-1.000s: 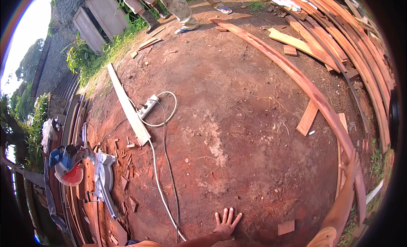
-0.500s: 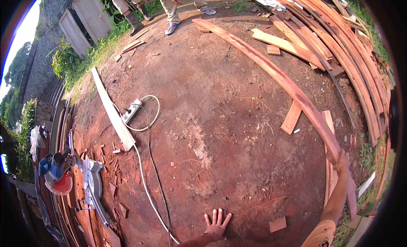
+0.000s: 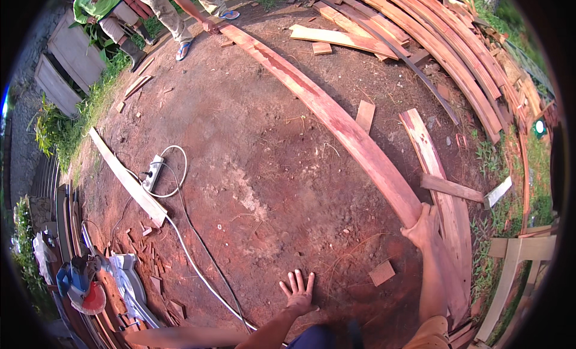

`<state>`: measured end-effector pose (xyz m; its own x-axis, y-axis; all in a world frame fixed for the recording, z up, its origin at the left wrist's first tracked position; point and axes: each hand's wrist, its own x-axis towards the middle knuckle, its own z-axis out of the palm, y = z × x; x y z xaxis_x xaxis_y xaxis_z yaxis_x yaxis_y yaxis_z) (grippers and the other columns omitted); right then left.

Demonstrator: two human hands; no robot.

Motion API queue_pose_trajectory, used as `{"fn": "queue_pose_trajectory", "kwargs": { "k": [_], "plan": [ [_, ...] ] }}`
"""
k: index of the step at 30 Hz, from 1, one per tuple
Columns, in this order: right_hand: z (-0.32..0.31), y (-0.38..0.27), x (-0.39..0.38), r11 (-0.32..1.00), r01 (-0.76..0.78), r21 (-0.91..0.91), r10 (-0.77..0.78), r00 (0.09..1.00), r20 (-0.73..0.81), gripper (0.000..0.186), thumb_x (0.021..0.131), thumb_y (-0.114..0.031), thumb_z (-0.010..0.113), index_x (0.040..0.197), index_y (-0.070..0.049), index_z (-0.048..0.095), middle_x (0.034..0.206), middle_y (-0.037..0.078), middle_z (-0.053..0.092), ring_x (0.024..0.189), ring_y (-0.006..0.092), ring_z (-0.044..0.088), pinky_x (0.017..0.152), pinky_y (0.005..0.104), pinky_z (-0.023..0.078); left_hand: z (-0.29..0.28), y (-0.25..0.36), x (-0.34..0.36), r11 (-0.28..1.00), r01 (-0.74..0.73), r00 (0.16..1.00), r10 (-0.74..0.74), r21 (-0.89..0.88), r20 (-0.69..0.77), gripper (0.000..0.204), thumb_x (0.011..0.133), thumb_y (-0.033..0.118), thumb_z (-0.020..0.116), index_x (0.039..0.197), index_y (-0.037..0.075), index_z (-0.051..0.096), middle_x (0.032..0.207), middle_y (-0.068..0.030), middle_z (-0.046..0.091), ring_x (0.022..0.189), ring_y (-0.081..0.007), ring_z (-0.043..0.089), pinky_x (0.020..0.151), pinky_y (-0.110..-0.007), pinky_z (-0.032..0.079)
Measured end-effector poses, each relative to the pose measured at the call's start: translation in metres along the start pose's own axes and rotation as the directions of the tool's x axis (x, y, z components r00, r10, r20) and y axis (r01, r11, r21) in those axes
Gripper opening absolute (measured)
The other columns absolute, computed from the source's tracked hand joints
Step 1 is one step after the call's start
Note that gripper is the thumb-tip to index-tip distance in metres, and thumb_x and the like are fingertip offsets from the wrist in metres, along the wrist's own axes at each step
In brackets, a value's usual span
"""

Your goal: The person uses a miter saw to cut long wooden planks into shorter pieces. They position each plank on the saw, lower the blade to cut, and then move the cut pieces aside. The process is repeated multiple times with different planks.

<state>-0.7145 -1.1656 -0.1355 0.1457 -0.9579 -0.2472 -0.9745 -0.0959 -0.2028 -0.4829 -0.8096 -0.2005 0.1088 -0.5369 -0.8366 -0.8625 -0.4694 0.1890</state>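
Two hands are in view, both yours. At nine o'clock a blue and red circular saw point(image 3: 81, 283) rests by a stack of boards, with wood scraps beside it. A white power strip point(image 3: 152, 171) lies at ten o'clock, just beside a pale plank point(image 3: 127, 179), its white cable point(image 3: 198, 271) trailing toward six o'clock. Your left hand point(image 3: 298, 293) hangs at six o'clock with fingers spread wide, holding nothing, above bare red earth. Your right hand point(image 3: 425, 226) at four o'clock grips the near end of a long reddish plank point(image 3: 336, 118), which runs up to twelve o'clock, where another person's hand point(image 3: 210, 26) holds the far end. A small square offcut point(image 3: 382, 273) lies between your hands.
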Motion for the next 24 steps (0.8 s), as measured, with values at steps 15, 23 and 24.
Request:
{"fn": "queue_pose_trajectory", "kwargs": {
  "k": [15,23,24],
  "plan": [
    [0.021,-0.026,-0.325,0.989,0.042,0.145,-0.046,0.999,0.027,0.103,0.053,-0.029,0.092,0.139,0.001,0.044,0.114,0.024,0.057,0.109,0.0444,0.057,0.100,0.0542,0.046,0.015,-0.016,0.023,0.999,-0.018,0.999,0.017,-0.030,-0.043,0.141,0.071,0.071,0.081,0.166,0.027,-0.013,0.168,-0.0269,-0.024,0.154,-0.0505,-0.021,0.112,-0.082,-0.003],
    [-0.149,-0.035,-0.433,0.992,0.114,0.045,-0.109,0.988,-0.113,0.098,0.065,-0.036,0.084,0.152,-0.010,0.047,0.135,0.021,0.058,0.126,0.0410,0.056,0.106,0.0573,0.045,-0.058,-0.016,-0.079,0.799,-0.485,0.506,-0.074,-0.354,-0.860,0.106,0.077,0.063,0.082,0.158,0.014,0.034,0.165,-0.0260,0.020,0.156,-0.0428,0.015,0.126,-0.062,0.010],
    [-0.172,-0.035,-0.443,0.990,0.138,0.009,-0.136,0.981,-0.137,0.099,0.065,-0.036,0.084,0.153,-0.009,0.046,0.138,0.021,0.057,0.128,0.0414,0.055,0.108,0.0572,0.045,-0.065,0.007,-0.119,0.770,-0.619,0.142,-0.085,-0.156,-0.986,0.098,0.077,0.061,0.083,0.156,0.015,0.046,0.164,-0.0249,0.030,0.156,-0.0405,0.021,0.127,-0.061,0.010]
  ]
}}
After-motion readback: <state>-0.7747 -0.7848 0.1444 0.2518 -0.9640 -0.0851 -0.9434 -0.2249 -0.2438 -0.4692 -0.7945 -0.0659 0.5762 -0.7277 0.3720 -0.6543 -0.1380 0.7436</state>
